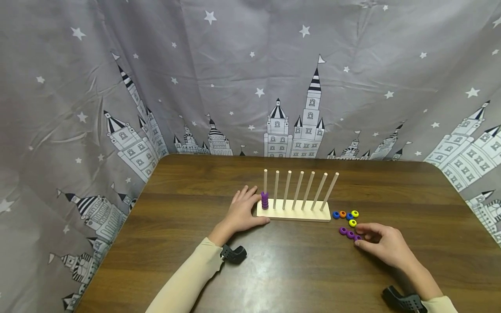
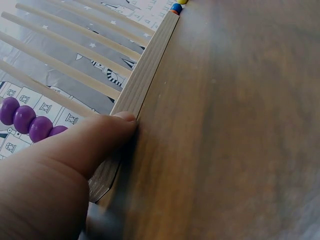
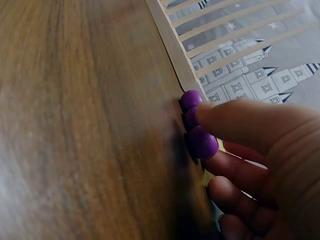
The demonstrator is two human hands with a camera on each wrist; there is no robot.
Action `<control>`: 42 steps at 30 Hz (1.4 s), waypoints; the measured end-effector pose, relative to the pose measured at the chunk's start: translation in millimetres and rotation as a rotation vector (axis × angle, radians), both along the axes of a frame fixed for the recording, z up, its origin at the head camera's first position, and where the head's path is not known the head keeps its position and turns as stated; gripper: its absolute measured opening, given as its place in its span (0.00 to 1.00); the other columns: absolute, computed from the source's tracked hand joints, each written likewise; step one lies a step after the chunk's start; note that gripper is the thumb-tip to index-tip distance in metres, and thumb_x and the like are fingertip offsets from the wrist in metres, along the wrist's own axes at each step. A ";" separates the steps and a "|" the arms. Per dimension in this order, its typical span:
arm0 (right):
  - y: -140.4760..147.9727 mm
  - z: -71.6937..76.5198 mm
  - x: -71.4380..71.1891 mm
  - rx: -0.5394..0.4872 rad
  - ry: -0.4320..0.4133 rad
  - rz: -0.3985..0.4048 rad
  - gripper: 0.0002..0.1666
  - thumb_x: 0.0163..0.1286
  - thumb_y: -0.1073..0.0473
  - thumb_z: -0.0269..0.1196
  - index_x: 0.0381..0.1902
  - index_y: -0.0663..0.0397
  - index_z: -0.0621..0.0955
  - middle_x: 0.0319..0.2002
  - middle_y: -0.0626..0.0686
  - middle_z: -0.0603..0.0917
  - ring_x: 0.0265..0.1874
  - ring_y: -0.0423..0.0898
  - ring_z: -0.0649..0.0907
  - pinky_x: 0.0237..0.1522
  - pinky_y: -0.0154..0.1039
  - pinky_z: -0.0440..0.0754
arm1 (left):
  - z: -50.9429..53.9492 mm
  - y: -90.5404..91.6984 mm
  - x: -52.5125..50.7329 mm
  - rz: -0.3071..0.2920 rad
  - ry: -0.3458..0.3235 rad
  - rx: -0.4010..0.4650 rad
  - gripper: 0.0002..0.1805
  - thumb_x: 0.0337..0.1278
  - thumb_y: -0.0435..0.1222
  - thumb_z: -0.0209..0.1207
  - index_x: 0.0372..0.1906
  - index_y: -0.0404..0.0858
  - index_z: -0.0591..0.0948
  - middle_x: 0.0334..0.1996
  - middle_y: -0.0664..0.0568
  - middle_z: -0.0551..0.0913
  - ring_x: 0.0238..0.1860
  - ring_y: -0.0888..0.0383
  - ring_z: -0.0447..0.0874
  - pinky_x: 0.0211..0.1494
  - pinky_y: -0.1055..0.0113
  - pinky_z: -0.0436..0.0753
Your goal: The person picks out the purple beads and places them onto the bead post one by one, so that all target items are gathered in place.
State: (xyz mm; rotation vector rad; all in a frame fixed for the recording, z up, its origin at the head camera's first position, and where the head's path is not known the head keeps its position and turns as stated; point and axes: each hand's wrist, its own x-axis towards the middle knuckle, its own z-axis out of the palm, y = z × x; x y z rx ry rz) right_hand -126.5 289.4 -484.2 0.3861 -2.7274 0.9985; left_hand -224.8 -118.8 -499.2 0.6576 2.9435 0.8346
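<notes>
A pale wooden base (image 1: pixel 299 214) with several upright pegs stands mid-table, and several purple beads (image 1: pixel 265 201) are stacked on its leftmost peg. My left hand (image 1: pixel 243 212) holds the base's left end, thumb along the front edge, fingers spread at the side; its thumb (image 2: pixel 95 140) shows in the left wrist view. To the right lie three purple beads (image 1: pixel 350 234) in a slanting row. My right hand (image 1: pixel 385 246) has thumb and forefinger around the nearest one (image 3: pixel 202 143), pinching it, with the other fingers curled below.
Right of the base, behind the purple row, lie two blue beads (image 1: pixel 335 215), an orange bead (image 1: pixel 342 214) and two yellow beads (image 1: pixel 354 214). A grey curtain (image 1: pixel 235 78) with castles and stars hangs behind the brown table (image 1: pixel 188 187).
</notes>
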 end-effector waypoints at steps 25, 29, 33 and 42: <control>1.4 -12.2 -4.3 0.081 0.172 0.018 0.16 0.47 0.68 0.79 0.34 0.49 0.89 0.26 0.40 0.83 0.25 0.25 0.73 0.25 0.24 0.70 | 0.4 -0.8 1.2 0.000 -0.001 0.015 0.42 0.46 0.57 0.71 0.66 0.41 0.78 0.78 0.38 0.63 0.81 0.35 0.50 0.84 0.39 0.46; 0.7 -11.4 -3.9 0.069 0.161 0.002 0.15 0.47 0.68 0.79 0.33 0.48 0.89 0.26 0.40 0.82 0.25 0.25 0.73 0.25 0.23 0.69 | 0.7 -0.8 1.0 0.001 0.001 0.012 0.42 0.46 0.57 0.71 0.66 0.41 0.78 0.78 0.38 0.63 0.81 0.35 0.50 0.84 0.39 0.46; -1.0 -8.2 -2.7 0.050 0.119 -0.028 0.13 0.49 0.68 0.78 0.34 0.50 0.88 0.23 0.38 0.80 0.24 0.24 0.72 0.24 0.24 0.70 | 0.3 -1.2 0.5 0.004 0.004 0.008 0.42 0.46 0.57 0.71 0.66 0.41 0.78 0.78 0.38 0.63 0.81 0.35 0.50 0.84 0.39 0.46; -2.7 -3.6 -3.0 0.040 0.056 -0.072 0.12 0.54 0.67 0.75 0.36 0.51 0.86 0.23 0.37 0.79 0.22 0.25 0.74 0.24 0.26 0.73 | -1.8 -1.6 -0.4 0.005 0.011 0.008 0.41 0.46 0.57 0.71 0.65 0.41 0.78 0.78 0.38 0.63 0.81 0.34 0.51 0.84 0.38 0.47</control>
